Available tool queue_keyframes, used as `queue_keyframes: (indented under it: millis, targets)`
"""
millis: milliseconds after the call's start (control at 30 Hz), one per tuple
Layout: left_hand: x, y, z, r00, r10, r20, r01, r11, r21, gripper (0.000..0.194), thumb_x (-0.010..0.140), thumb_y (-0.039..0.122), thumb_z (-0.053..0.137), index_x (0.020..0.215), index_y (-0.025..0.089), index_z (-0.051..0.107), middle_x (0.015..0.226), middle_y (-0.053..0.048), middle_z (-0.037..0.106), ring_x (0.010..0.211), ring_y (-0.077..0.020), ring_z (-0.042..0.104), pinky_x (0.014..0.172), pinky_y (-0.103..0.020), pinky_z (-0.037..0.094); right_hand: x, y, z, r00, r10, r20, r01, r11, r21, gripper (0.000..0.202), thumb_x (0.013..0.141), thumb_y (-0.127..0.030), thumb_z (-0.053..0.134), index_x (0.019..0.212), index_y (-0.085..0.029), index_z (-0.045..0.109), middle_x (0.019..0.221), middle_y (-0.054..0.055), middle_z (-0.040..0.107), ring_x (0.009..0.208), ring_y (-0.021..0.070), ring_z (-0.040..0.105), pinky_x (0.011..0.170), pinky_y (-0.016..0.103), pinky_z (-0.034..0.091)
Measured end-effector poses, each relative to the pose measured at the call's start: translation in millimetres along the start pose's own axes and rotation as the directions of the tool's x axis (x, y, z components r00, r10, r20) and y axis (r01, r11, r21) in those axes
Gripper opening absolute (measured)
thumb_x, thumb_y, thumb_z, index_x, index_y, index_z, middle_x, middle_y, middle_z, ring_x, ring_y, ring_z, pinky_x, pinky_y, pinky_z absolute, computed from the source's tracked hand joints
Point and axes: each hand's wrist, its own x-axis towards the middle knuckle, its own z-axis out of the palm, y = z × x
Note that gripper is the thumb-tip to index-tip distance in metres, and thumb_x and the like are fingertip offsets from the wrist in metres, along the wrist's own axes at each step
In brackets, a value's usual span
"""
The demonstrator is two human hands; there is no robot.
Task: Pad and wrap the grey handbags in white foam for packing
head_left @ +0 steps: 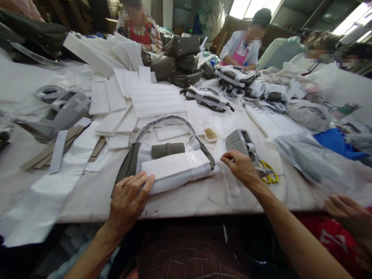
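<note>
A dark olive handbag [130, 157] with a wrapped, arched handle [162, 118] lies in front of me. White foam sheet [174, 166] covers its front, and a strip of transparent tape [192, 157] crosses the foam near the right end. My left hand [128, 195] rests on the lower left of the foam with its fingers extended. To the right of the bag, my right hand [238, 164] is closed in a pinch; whatever is between its fingertips is too small to make out. Just behind that hand stands a grey tape dispenser [238, 141]. Yellow-handled scissors [271, 172] lie beside the right wrist.
Loose white foam pieces [157, 99] cover the table behind the bag. A second tape dispenser [65, 112] stands left. Dark bags [183, 54] are piled at the back. A co-worker's hand [345, 213] is at the right edge; people sit across the table.
</note>
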Motion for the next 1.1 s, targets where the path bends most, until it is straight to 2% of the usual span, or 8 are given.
queue_keyframes:
  millis: [200, 300, 533, 633, 733, 800, 933, 1100]
  targets:
    - [2, 2, -0.9, 1.0, 0.001, -0.002, -0.001, 1.0, 0.016, 0.036, 0.087, 0.004, 0.061, 0.122, 0.014, 0.06, 0.105, -0.013, 0.071, 0.102, -0.0264, 0.067, 0.093, -0.041, 0.045, -6, 13, 27, 0.988, 0.133, 0.081, -0.137, 0.99, 0.043, 0.019, 0.078, -0.034, 0.07, 0.089, -0.019, 0.068, 0.083, 0.004, 0.068, 0.076, 0.0198, 0.064, 0.073, 0.032, 0.049]
    - [2, 2, -0.7, 1.0, 0.01, -0.008, -0.01, 1.0, 0.018, 0.034, 0.087, 0.005, 0.062, 0.121, 0.012, 0.061, 0.105, -0.014, 0.071, 0.101, -0.0274, 0.067, 0.092, -0.042, 0.046, 1, 13, 33, 0.98, 0.145, 0.134, -0.154, 0.986, 0.063, 0.015, 0.079, -0.034, 0.068, 0.082, -0.02, 0.07, 0.084, 0.004, 0.068, 0.078, 0.0193, 0.064, 0.074, 0.031, 0.047]
    - [-2, 1, 1.3, 1.0, -0.001, -0.007, 0.001, 1.0, 0.029, 0.034, 0.089, 0.006, 0.061, 0.123, 0.014, 0.059, 0.106, -0.012, 0.071, 0.104, -0.027, 0.067, 0.092, -0.042, 0.047, 4, 11, 30, 0.977, 0.164, 0.137, -0.171, 0.984, 0.04, 0.02, 0.081, -0.038, 0.066, 0.082, -0.018, 0.07, 0.082, 0.004, 0.068, 0.078, 0.0193, 0.063, 0.073, 0.031, 0.046]
    - [-3, 1, 1.5, 1.0, -0.003, -0.009, 0.003, 1.0, 0.027, 0.034, 0.09, 0.006, 0.058, 0.123, 0.015, 0.058, 0.106, -0.012, 0.071, 0.104, -0.0267, 0.067, 0.092, -0.042, 0.047, 2, 14, 27, 0.972, 0.165, 0.166, -0.177, 0.982, 0.06, 0.028, 0.075, -0.033, 0.071, 0.098, -0.017, 0.07, 0.087, 0.005, 0.069, 0.076, 0.0177, 0.064, 0.071, 0.028, 0.047]
    - [-4, 1, 1.7, 1.0, -0.008, -0.013, 0.009, 0.999, 0.031, 0.035, 0.091, 0.007, 0.057, 0.124, 0.016, 0.058, 0.106, -0.011, 0.071, 0.104, -0.026, 0.067, 0.093, -0.042, 0.047, 2, 15, 26, 0.971, 0.152, 0.187, -0.167, 0.983, 0.069, 0.027, 0.069, -0.028, 0.074, 0.094, -0.018, 0.072, 0.087, 0.004, 0.069, 0.075, 0.0171, 0.063, 0.07, 0.027, 0.046]
    - [-5, 2, 2.1, 1.0, -0.011, -0.014, 0.012, 0.999, 0.035, 0.035, 0.091, 0.007, 0.057, 0.125, 0.016, 0.058, 0.107, -0.011, 0.071, 0.104, -0.0256, 0.067, 0.093, -0.041, 0.046, 3, 13, 28, 0.973, 0.149, 0.176, -0.163, 0.984, 0.065, 0.016, 0.073, -0.032, 0.07, 0.083, -0.018, 0.072, 0.081, 0.004, 0.069, 0.075, 0.0177, 0.063, 0.07, 0.028, 0.045]
    - [-7, 2, 3.0, 1.0, -0.012, -0.012, 0.012, 0.999, 0.035, 0.035, 0.092, 0.008, 0.057, 0.125, 0.015, 0.057, 0.108, -0.011, 0.071, 0.106, -0.0252, 0.067, 0.093, -0.041, 0.046, 4, 9, 31, 0.98, 0.157, 0.124, -0.165, 0.985, 0.056, 0.026, 0.082, -0.041, 0.061, 0.074, -0.019, 0.072, 0.074, 0.004, 0.07, 0.071, 0.0191, 0.063, 0.068, 0.03, 0.044]
    - [-8, 2, 4.3, 1.0, -0.018, -0.012, 0.018, 1.0, 0.017, 0.033, 0.092, 0.007, 0.057, 0.124, 0.013, 0.058, 0.108, -0.012, 0.071, 0.108, -0.0256, 0.066, 0.093, -0.041, 0.045, -2, 0, 7, 0.994, 0.097, -0.052, -0.095, 0.995, 0.027, 0.036, 0.088, -0.047, 0.051, 0.081, -0.017, 0.071, 0.09, 0.01, 0.072, 0.088, 0.0252, 0.064, 0.084, 0.038, 0.046]
